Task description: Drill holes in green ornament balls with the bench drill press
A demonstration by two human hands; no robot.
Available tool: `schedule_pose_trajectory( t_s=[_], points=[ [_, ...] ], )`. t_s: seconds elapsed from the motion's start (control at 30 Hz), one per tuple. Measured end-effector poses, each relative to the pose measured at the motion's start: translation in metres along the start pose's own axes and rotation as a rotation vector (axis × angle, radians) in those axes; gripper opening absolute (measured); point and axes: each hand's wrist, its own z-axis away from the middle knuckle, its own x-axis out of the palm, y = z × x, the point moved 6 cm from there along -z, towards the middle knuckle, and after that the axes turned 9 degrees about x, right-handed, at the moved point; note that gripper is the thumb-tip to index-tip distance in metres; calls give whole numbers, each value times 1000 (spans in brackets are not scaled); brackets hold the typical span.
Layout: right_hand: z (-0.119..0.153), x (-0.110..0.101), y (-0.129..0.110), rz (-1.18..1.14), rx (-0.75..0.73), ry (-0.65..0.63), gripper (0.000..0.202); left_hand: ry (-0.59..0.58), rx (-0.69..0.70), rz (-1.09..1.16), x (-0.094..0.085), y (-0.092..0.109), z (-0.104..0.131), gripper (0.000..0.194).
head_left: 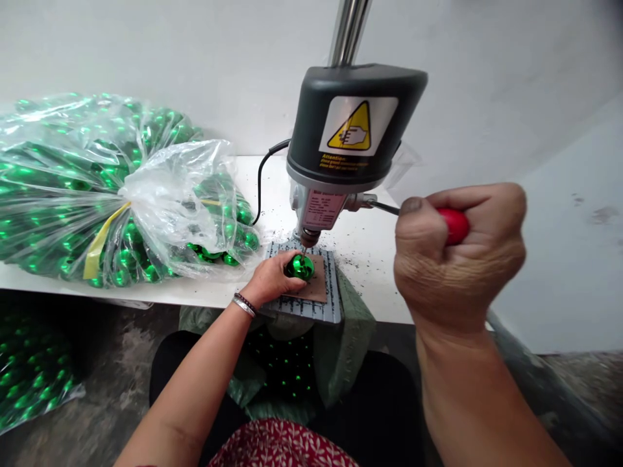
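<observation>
A shiny green ball (300, 267) rests on a brown board (317, 285) on the grey slotted base (333, 292) of a drill press (357, 130). Around its left side, the thumb and fingers of my left hand (276, 277) hold it. The thin drill bit (304, 251) reaches the top of the ball; whether it has entered cannot be made out. At the right, my right hand (460, 256) is wrapped round the red knob (455, 226) of the press's lever (384, 207).
A big clear bag (175, 194) of green balls lies on the white table (374, 285) at the left. Dark shavings are scattered around the base. Another bag of green balls (34, 370) is on the floor, and an open green sack (348, 337) hangs below the table edge.
</observation>
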Motion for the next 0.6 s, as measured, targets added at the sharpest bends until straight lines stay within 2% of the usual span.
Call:
schedule_pose_trajectory(
  t_s=[0.4,0.6],
  points=[
    [27,-1,6,19,-28,97,15,-39,-9,-44,3,-2,2,71],
    [37,1,11,38,-25,124,15,-41,-5,-61,3,-2,1,67]
  ],
)
